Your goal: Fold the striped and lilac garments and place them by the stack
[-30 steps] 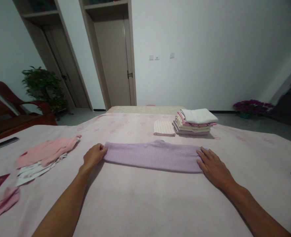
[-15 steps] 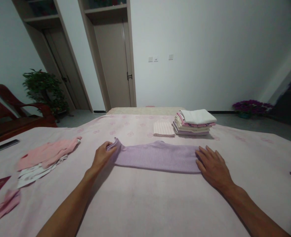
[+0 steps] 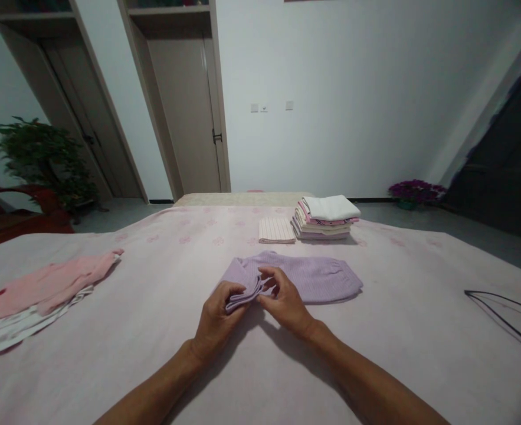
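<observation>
A purple ribbed garment (image 3: 315, 277) lies folded into a long strip in front of me, its gathered, cuff-like end at the right. Its left part is turned over toward the middle. There my left hand (image 3: 222, 307) is closed around the layered edge, thumb on top and fingers underneath. From the right, my right hand (image 3: 287, 301) pinches the same folded edge between thumb and fingers, close to my left hand. Both hands hold the edge slightly above the bed cover.
Behind the garment are a folded striped cloth (image 3: 277, 231) and a stack of folded clothes (image 3: 325, 218). Pink clothing (image 3: 52, 283) lies loose at the left, over white cloth (image 3: 30, 324). A thin black looped object (image 3: 499, 316) lies at the right on the pale pink cover (image 3: 260, 378).
My left hand has carried the garment's left end rightward, folding it over. My right hand has left the right end and joined it at the edge. The view has turned slightly right.
</observation>
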`<state>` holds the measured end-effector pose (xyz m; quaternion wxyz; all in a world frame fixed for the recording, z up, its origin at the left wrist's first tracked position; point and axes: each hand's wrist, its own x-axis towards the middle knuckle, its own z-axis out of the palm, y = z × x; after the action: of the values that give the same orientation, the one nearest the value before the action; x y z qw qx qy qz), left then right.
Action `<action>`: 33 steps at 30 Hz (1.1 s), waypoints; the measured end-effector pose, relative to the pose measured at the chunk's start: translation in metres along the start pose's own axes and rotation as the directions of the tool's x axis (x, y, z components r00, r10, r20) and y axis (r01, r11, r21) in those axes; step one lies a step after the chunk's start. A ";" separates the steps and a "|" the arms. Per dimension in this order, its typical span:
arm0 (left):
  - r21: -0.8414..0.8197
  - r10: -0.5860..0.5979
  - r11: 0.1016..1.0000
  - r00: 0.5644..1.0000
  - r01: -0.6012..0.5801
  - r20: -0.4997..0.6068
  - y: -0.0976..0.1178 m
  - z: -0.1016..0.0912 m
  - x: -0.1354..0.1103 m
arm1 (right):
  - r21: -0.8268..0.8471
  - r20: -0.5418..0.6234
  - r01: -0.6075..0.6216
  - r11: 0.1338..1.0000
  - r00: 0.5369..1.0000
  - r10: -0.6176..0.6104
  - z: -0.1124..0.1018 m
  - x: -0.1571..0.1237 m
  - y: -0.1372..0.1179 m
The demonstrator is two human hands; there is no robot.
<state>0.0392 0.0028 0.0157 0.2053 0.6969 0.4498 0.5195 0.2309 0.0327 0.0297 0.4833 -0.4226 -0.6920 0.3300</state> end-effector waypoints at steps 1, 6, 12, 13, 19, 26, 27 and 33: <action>-0.006 0.000 1.000 1.000 0.000 -0.003 -0.003 0.001 -0.002 | 0.039 -0.038 -0.052 0.998 0.998 0.054 0.006 -0.003 0.002; -0.059 -0.057 0.997 0.998 0.055 -0.026 -0.010 0.002 -0.006 | 0.142 -0.125 -0.099 0.985 0.985 0.117 0.016 -0.016 0.019; -0.131 -0.123 0.984 0.992 0.122 0.001 -0.008 0.005 -0.007 | -0.025 -0.133 0.116 0.993 0.984 -0.119 0.006 -0.022 0.018; -0.134 -0.129 0.983 0.992 0.129 0.008 -0.008 0.006 -0.008 | -0.063 -0.105 0.176 0.982 0.978 -0.182 0.004 -0.023 0.016; -0.195 -0.202 0.959 0.979 0.205 0.035 -0.007 0.009 -0.009 | -0.187 -0.029 0.324 0.927 0.942 -0.334 0.000 -0.024 0.011; -0.326 -0.326 0.889 0.945 0.320 0.038 -0.007 0.009 -0.007 | -0.198 0.050 0.427 0.882 0.903 -0.426 -0.003 -0.025 0.009; -0.330 -0.330 0.886 0.943 0.325 0.043 -0.008 0.009 -0.007 | -0.190 0.051 0.429 0.883 0.903 -0.428 -0.002 -0.025 0.008; -0.328 -0.327 0.885 0.943 0.331 0.068 -0.010 0.010 -0.008 | -0.208 0.060 0.373 0.904 0.928 -0.368 -0.003 -0.022 0.007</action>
<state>0.0440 0.0034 -0.0001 0.4081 0.5683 0.4653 0.5423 0.2393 0.0162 0.0156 0.4817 -0.3301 -0.7960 0.1593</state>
